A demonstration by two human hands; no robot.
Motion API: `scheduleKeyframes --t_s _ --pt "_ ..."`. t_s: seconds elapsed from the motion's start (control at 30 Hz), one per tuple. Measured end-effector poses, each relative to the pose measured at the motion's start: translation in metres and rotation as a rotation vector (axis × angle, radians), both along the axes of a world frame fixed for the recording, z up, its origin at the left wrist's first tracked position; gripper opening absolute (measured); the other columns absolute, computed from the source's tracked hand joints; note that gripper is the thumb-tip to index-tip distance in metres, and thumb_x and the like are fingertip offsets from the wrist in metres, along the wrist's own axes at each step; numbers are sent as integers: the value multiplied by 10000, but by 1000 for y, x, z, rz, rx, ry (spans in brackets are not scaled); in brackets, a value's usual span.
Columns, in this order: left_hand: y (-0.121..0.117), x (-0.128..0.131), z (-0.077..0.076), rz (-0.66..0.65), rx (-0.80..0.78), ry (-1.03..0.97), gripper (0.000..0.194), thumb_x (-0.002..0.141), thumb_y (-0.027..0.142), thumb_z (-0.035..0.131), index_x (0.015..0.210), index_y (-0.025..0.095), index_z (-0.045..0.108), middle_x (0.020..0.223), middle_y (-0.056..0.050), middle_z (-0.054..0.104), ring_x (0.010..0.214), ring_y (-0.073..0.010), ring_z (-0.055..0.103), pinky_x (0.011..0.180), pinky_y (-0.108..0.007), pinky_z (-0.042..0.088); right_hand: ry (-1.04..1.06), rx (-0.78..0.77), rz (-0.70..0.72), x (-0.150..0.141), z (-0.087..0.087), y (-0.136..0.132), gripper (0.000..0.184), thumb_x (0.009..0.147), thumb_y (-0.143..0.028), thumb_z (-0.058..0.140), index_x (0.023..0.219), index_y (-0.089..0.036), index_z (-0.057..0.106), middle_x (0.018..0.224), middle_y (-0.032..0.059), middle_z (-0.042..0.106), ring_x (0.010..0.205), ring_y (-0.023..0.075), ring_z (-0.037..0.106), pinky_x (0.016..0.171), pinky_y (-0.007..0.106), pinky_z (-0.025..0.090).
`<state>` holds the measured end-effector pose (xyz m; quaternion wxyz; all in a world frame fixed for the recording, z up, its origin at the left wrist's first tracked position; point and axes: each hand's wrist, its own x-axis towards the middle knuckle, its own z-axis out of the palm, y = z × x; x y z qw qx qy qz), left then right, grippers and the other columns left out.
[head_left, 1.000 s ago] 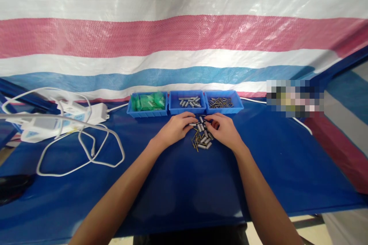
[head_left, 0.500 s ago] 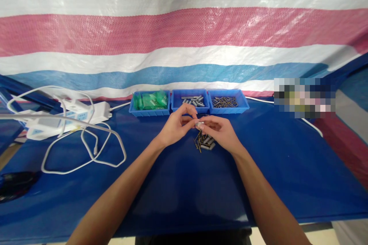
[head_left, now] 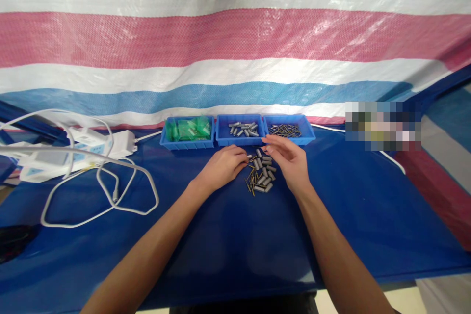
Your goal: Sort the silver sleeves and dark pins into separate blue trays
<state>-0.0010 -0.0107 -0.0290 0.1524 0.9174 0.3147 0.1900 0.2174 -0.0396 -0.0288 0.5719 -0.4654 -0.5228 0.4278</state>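
On the blue tabletop lies a loose pile of short grey metal cylinders [head_left: 265,172] and thin brass-coloured screws [head_left: 251,180]. At the pile's left edge my left hand [head_left: 223,164] is closed, its fingertips pinching a small grey metal cylinder [head_left: 249,156]. My right hand [head_left: 290,159] is at the pile's upper right, thumb and forefinger drawn together at its far edge. A thin dark piece shows beside those fingertips; whether they grip it is unclear.
Three blue bins stand in a row behind: one with green plastic bags [head_left: 189,130], one with grey cylinders [head_left: 243,129], one with screws [head_left: 285,130]. White power strips [head_left: 79,149] and looped cables [head_left: 145,169] lie left. A striped sheet [head_left: 235,34] hangs behind.
My hands have moved apart from where they met over the pile. The right hand went slightly right and up, the left slightly down, leaving more of the pile in view.
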Motion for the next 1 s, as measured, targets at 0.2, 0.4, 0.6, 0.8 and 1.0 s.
scheduleKeyframes --t_s 0.2,0.4,0.6,0.8,1.0 --pt "-1 -2 -3 100 -53 -58 144 998 133 554 1075 198 657 1001 -71 702 948 -222 670 861 -339 552 15 -53 -16 1 -6 1 283 843 -414 814 1068 -247 768 1034 54 807 821 201 760 837 384 634" --pt "-2 4 -1 192 -208 -321 69 995 170 570 1031 200 621 978 -55 705 904 -202 688 863 -345 561 -40 -81 3 -1 -5 0 303 854 -429 792 1084 -234 763 968 52 796 796 200 746 792 365 627" --pt "-2 12 3 261 -624 -756 155 968 303 669 1009 202 558 836 -13 730 794 -167 747 775 -286 601 -93 -114 132 -4 -5 -2 361 823 -386 826 1142 -231 758 854 26 776 752 190 735 717 322 598" --pt "-3 12 9 280 -760 -789 227 949 357 690 1014 194 545 761 3 720 721 -151 718 739 -267 584 31 -164 219 -7 -2 -5 351 784 -371 880 1092 -230 784 873 28 802 782 182 762 759 303 605" --pt "-7 14 12 234 -787 -767 213 954 364 678 1003 200 550 754 11 704 713 -150 706 720 -263 578 95 -213 239 -6 -3 -5 297 770 -378 895 1011 -226 812 899 46 825 808 206 783 753 318 619"
